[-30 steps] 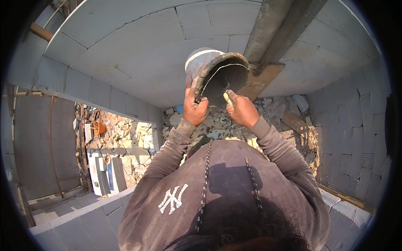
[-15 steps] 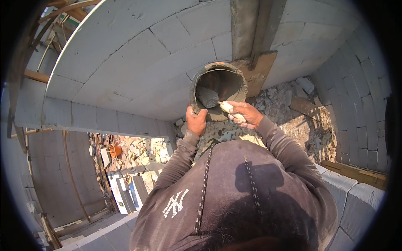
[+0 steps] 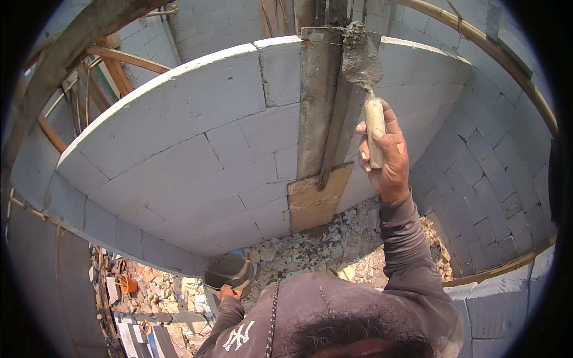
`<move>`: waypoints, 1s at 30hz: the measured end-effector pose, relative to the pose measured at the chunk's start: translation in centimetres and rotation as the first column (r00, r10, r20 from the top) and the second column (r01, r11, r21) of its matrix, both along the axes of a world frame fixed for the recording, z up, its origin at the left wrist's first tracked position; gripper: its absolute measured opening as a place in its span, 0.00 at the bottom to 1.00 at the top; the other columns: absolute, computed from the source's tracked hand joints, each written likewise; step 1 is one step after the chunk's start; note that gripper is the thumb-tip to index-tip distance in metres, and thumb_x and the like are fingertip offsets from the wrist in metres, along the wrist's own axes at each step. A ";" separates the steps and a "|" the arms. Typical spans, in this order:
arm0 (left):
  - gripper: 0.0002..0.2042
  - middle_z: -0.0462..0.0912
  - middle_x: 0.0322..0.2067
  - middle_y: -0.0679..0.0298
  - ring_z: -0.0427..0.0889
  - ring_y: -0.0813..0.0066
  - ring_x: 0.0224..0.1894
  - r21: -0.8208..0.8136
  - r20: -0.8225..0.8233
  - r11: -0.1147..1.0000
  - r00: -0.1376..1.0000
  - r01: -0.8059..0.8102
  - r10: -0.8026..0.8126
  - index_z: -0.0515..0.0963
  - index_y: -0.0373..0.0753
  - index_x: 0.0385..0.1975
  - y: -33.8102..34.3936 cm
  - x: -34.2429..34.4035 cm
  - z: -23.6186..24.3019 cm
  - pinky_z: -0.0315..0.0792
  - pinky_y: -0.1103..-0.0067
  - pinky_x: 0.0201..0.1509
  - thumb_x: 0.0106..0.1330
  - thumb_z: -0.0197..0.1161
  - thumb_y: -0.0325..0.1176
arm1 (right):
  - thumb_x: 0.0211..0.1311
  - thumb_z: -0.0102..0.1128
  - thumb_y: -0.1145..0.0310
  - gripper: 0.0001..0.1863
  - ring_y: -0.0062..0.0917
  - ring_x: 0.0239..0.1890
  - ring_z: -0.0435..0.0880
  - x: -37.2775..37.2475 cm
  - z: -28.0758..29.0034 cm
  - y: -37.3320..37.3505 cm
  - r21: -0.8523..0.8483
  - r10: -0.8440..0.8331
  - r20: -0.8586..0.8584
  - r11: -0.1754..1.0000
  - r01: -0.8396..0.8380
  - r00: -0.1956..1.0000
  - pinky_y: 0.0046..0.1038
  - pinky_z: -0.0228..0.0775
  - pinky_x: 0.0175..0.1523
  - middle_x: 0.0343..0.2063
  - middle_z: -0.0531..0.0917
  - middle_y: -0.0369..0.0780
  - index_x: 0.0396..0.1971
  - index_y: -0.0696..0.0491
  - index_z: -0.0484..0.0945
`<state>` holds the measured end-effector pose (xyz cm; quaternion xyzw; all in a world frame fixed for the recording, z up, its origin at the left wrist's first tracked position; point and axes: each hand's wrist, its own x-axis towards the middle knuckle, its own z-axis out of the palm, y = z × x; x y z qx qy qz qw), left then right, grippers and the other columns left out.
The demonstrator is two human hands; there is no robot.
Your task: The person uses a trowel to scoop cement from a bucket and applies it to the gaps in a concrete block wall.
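My right hand (image 3: 389, 156) is raised and wrapped round the pale wooden handle of a trowel (image 3: 375, 131). Wet grey mortar (image 3: 356, 37) clings to the far end of its blade, which lies over the upper end of an upright wooden column form (image 3: 322, 107) against the block wall. Whether the blade touches the form, I cannot tell. Low on the left, my left hand (image 3: 234, 292) grips the near rim of a mortar-crusted bucket (image 3: 228, 271), its dark inside facing up. The hand's fingers are partly hidden.
A curved-looking wall of pale blocks (image 3: 179, 143) spans the front, with another block wall (image 3: 495, 179) on the right. Rubble (image 3: 310, 250) covers the ground below. A bamboo pole (image 3: 507, 53) crosses the upper right. Orange bucket (image 3: 127, 284) and timber scaffolding (image 3: 119, 77) are at left.
My right hand has lifted the trowel out of the bucket, up and away to the top of the form, with mortar on it. My left hand has lowered the bucket to the left.
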<state>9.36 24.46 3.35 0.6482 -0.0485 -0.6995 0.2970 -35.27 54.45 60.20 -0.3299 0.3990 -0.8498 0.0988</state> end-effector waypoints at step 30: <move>0.12 0.83 0.39 0.53 0.85 0.55 0.37 0.178 0.436 0.979 0.884 0.102 -0.171 0.77 0.37 0.45 10.0 11.2 0.1 0.81 0.57 0.35 0.62 0.58 0.31 | 0.58 0.62 0.70 0.30 0.45 0.53 0.85 -19.2 16.4 0.4 0.215 0.247 -0.945 -0.030 0.976 0.215 0.41 0.78 0.61 0.50 0.87 0.48 0.64 0.41 0.78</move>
